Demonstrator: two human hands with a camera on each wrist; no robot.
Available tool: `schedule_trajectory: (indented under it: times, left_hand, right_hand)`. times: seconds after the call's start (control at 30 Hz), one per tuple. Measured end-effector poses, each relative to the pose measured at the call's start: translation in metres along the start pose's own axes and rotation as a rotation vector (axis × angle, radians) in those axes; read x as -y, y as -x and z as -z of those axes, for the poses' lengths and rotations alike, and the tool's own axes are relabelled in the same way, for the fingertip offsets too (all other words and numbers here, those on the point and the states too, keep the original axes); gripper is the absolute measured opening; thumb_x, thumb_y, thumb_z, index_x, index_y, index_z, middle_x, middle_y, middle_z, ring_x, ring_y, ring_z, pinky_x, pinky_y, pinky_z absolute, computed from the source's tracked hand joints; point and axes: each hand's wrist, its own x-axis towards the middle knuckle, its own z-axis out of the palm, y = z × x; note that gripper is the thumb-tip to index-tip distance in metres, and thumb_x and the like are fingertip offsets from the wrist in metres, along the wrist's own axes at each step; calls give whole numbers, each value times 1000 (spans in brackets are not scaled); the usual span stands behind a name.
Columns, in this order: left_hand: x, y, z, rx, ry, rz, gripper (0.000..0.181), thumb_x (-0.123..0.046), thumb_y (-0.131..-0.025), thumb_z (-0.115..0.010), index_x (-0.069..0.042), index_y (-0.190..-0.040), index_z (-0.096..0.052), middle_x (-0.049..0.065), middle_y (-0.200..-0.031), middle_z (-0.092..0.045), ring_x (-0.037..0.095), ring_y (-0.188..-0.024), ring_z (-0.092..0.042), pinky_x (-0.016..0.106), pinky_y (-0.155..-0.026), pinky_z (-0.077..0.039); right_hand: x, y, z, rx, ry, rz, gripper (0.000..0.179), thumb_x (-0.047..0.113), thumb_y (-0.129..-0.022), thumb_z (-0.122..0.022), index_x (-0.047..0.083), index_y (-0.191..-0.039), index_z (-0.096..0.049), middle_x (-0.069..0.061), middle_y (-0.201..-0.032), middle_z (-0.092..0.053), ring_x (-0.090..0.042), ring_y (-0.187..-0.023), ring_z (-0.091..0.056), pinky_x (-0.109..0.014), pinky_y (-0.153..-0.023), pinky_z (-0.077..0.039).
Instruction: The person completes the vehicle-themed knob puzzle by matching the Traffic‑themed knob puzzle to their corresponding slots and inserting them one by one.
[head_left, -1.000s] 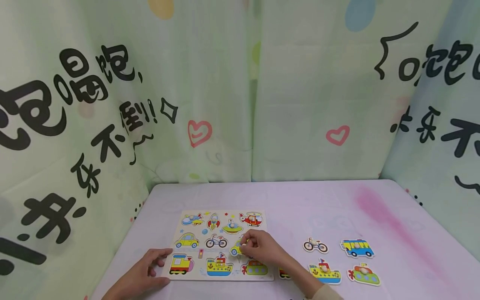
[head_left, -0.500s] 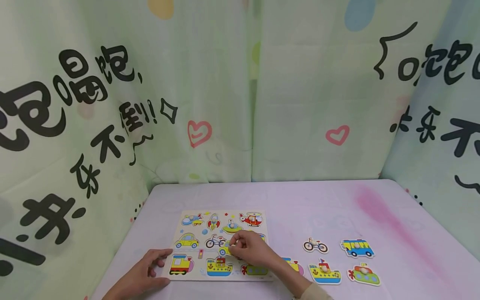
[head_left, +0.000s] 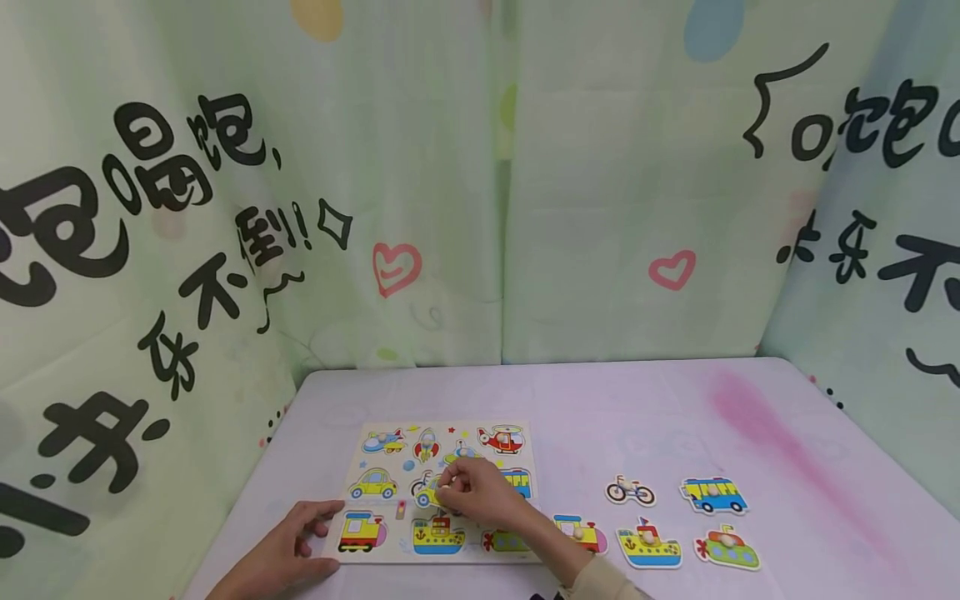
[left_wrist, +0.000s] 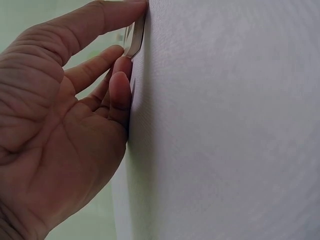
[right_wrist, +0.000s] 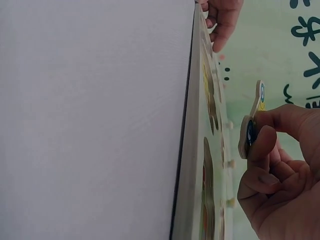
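A wooden puzzle board (head_left: 450, 562) with printed vehicle shapes lies flat on the table. My right hand (head_left: 480, 496) pinches a yellow car puzzle piece (head_left: 426, 493) between thumb and fingers. In the right wrist view the car piece (right_wrist: 245, 137) is tilted and raised off the board face. From the head view it overlaps the printed bicycle, right of the printed yellow car (head_left: 373, 482). My left hand (head_left: 288, 546) touches the board's left side, index finger at the edge and thumb by the near corner. In the left wrist view its other fingers bend loosely beside the board's edge (left_wrist: 134, 42).
Right of the board lie a bicycle piece (head_left: 630, 491), a bus piece (head_left: 715, 496), a train piece (head_left: 583, 534), a ship piece (head_left: 648, 546) and a submarine piece (head_left: 727, 549). Printed curtains (head_left: 585, 208) surround the table (head_left: 600, 417) at the back and sides.
My right hand has moved left over the board with the car piece, from the bus shape to the bicycle shape. The train piece and bus shape have come into view. My left hand stays put.
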Motion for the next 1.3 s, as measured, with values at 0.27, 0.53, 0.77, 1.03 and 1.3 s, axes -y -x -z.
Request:
schedule_trajectory:
  times: [0.27, 0.53, 0.77, 1.03, 1.3]
  left_hand:
    - [-2, 2, -1, -13, 16, 35, 84, -23, -70, -94, -15, -144, -54, 5, -111, -49, 21, -94, -48, 30, -76, -48]
    - [-4, 3, -2, -19, 5, 40, 83, -21, -70, -94, -15, -144, -55, 5, -111, -49, 21, -94, -48, 30, -76, -48]
    - [-3, 2, -1, -18, -30, 3, 81, -19, -73, -93, -13, -143, -54, 3, -112, -50, 19, -94, -49, 26, -74, -47]
    - [-2, 2, -1, -13, -16, 10, 83, -23, -70, -94, -14, -143, -54, 4, -113, -50, 20, -94, -49, 28, -75, -49]
    - [-4, 1, 0, -7, -9, 23, 84, -24, -70, -94, -16, -143, -55, 4, -113, -50, 21, -94, -49, 29, -76, -49]
  right_hand:
    - [1, -8, -12, -7, 6, -23, 8, 18, -95, -71, 12, -95, -66, 5, -70, -60, -7, -62, -52, -19, -57, -40]
    - [4, -16, -23, -6, 36, -46, 9, 19, -94, -73, 12, -95, -67, 3, -70, -59, -8, -61, -52, -19, -56, -41]
    - [10, -26, -33, -6, 30, -67, 7, 18, -93, -72, 15, -91, -67, 4, -69, -56, -8, -57, -49, -19, -51, -38]
    - [13, -34, -44, -5, 52, -27, 7, 15, -92, -72, 13, -89, -67, 6, -66, -53, -6, -55, -47, -19, -51, -37]
    - [16, -41, -51, 2, 70, -22, 6, 15, -92, -72, 13, -90, -67, 5, -67, -54, -6, -56, -49, -18, -52, -37]
